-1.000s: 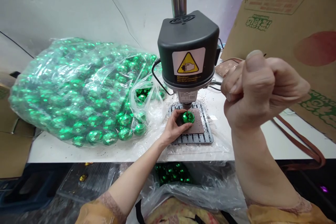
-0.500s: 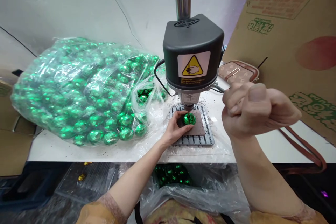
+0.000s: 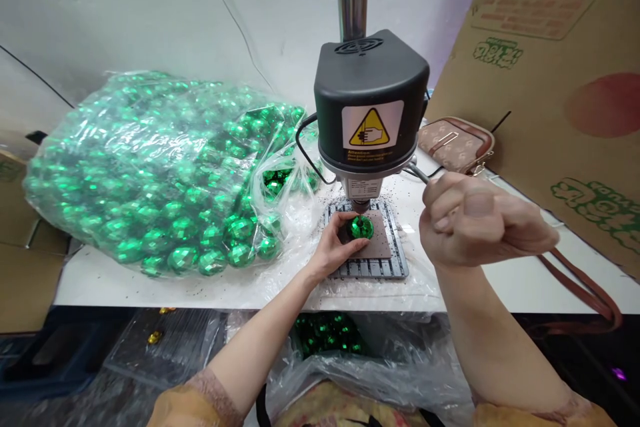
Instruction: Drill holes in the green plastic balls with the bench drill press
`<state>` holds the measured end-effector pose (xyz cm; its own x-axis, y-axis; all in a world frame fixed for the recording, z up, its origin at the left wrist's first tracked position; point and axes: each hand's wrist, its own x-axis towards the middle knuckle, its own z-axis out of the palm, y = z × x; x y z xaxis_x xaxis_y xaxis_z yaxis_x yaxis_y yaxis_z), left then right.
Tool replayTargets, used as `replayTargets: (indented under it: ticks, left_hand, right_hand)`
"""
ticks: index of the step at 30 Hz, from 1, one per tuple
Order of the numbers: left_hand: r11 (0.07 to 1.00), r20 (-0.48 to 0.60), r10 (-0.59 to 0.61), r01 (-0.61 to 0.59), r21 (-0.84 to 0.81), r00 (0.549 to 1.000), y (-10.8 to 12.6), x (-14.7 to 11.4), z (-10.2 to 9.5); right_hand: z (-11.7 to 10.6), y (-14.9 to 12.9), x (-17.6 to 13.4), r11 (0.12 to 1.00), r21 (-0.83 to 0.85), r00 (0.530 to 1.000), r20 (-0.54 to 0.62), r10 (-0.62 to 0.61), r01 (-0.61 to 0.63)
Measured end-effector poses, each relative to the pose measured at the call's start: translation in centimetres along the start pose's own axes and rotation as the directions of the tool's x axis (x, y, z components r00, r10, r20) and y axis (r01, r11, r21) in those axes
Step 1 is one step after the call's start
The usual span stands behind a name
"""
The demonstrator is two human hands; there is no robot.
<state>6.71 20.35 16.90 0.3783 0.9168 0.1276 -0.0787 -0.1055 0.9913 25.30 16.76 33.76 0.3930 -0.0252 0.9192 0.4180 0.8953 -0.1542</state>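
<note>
A shiny green faceted ball [image 3: 361,227] rests on a brown board [image 3: 381,240] under the black drill press [image 3: 373,100]. Thumb and fingers of my left hand [image 3: 334,243] pinch the ball from its left side. The chuck [image 3: 361,205] sits right above the ball, and the bit's tip cannot be made out. On the right, my right hand [image 3: 475,220] is closed in a fist round the end of the press's metal feed lever [image 3: 419,173]. Beneath the board lies a grey slotted base plate [image 3: 400,267].
A clear plastic bag [image 3: 150,173] full of green balls fills the table's left side. More green balls [image 3: 330,333] lie in plastic below the table edge. A patterned handbag [image 3: 453,143] stands behind my right hand, before a large cardboard box [image 3: 560,80]. Dark shavings surround the base plate.
My right hand has come slightly down and to the left with the lever. My left hand and the ball stay in place. The view has shifted a little.
</note>
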Motion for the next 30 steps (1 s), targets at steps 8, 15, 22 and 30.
replayTargets:
  ticks: [8,15,22,30]
  left_hand:
    - [1.000,0.003,0.007,-0.007,0.021,1.000,0.0,0.1,0.0]
    - [0.999,-0.028,0.018,-0.017,0.050,0.999,0.1,0.0,0.1]
    - [0.998,-0.054,0.037,-0.035,0.054,0.998,0.3,-0.1,0.4]
    - [0.998,-0.092,0.041,-0.036,0.053,0.995,1.0,-0.4,0.9]
  right_hand:
    - [-1.0,-0.2,-1.0,0.998,0.016,0.993,0.105,-0.059,0.057]
    - [-0.4,-0.8,-1.0,0.999,-0.035,0.999,0.024,0.038,-0.037]
    - [2.7,-1.7,4.3,0.908,-0.133,0.918,-0.061,0.393,-0.398]
    - [3.8,0.3,8.5,0.815,-0.124,0.816,0.055,0.575,-0.566]
